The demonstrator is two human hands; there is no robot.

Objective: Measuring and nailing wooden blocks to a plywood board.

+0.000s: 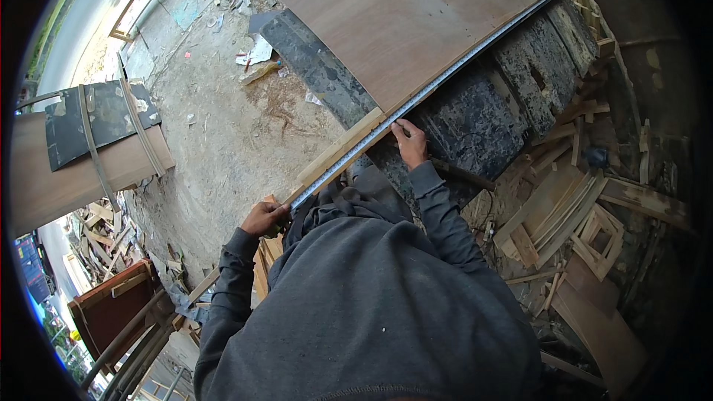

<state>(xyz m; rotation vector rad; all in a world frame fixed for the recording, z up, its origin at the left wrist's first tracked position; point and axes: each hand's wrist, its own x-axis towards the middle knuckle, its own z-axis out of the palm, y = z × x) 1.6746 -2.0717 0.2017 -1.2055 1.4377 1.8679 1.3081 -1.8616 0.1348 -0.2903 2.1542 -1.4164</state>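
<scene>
- The person's left hand (pixel 265 219) is curled around the near end of a long, straight, speckled grey-blue strip (pixel 425 94), beyond the bench's near edge.
- The right hand (pixel 411 147) has its thumb and forefinger narrow, tips at the strip's lower edge; whether they pinch the strip or some small thing cannot be told.
- Beside the strip, a narrow pale wooden batten (pixel 342 147) runs from near the left hand to the near corner of a broad, flat, reddish-brown wooden sheet (pixel 416 30).
- The strip follows the sheet's long lower-right edge up to its far right corner; the lining-up looks largely done.
- What appears left is less certain: both hands are at the strip, it projects past the sheet's near corner, and no fastening can be made out.
- The sheet lies on a worn, black-stained wooden bench (pixel 475 122), whose dark boards show past the sheet's left and lower-right edges.
- Farther out, scrap wood (pixel 96 241) lies to the left, and a small pale wooden frame (pixel 598 241) lies among offcuts at the right.
</scene>
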